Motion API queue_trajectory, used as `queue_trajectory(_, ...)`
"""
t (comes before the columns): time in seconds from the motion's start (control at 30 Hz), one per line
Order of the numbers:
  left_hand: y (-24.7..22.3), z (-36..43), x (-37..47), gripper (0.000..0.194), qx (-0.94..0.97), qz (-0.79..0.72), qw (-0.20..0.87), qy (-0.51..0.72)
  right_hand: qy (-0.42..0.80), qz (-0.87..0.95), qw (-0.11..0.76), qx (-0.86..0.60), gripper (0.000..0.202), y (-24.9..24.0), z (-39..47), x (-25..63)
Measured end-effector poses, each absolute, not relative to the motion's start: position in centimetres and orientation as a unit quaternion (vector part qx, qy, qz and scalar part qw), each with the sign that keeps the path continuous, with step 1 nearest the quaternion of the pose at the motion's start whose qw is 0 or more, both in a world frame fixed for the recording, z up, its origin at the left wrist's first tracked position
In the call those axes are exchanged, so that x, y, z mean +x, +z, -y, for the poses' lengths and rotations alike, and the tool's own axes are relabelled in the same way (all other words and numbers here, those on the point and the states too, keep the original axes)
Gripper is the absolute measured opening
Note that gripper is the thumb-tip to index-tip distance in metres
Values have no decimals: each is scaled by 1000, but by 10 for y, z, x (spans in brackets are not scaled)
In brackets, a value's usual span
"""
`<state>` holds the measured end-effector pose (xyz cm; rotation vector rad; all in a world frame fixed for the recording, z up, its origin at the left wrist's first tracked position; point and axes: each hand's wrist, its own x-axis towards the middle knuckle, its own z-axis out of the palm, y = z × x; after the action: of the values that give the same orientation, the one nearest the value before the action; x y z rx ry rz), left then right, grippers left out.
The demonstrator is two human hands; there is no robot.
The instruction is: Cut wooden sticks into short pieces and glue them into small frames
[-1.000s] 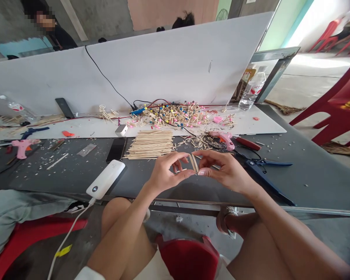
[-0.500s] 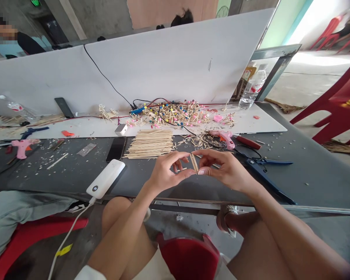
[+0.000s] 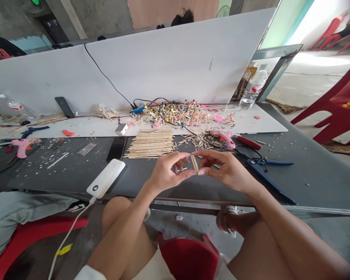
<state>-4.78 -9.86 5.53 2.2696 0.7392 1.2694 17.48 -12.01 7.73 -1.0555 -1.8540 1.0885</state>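
Observation:
My left hand [image 3: 169, 170] and my right hand [image 3: 221, 168] meet above the front of the dark table. Between their thumbs and fingertips they pinch a pair of short wooden sticks [image 3: 195, 163], side by side and slightly tilted. Both hands are closed on the ends of these sticks. Behind my left hand lies a bundle of long thin wooden sticks [image 3: 151, 144]. Beyond my right hand are a heap of short cut sticks [image 3: 202, 140] and a pink glue gun [image 3: 227, 139]. A blue-handled cutter [image 3: 265, 175] lies right of my right hand.
A white power bank [image 3: 106, 179] with a cable and a black phone [image 3: 116, 149] lie left of my hands. Along the white partition [image 3: 175, 70] is a pile of sticks with coloured balls [image 3: 175, 112]. A water bottle [image 3: 253, 88] stands at back right. Another pink glue gun [image 3: 21, 147] lies far left.
My hands and the sticks between them stay almost in place. The person beyond the partition at the upper left has shifted left and lower.

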Motion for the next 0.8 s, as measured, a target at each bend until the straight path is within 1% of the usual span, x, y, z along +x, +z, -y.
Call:
queue_trajectory(0.17, 55, 99, -47, 40, 812, -270, 223, 467, 436, 713, 373, -403, 55, 80, 121, 174)
queue_trajectory(0.37, 55, 99, -48, 41, 808, -264, 230, 473, 424, 700, 402, -411, 50, 80, 122, 172)
queue_trajectory(0.8, 55, 99, -48, 41, 811, -266, 223, 471, 438, 699, 391, -408, 49, 80, 122, 171)
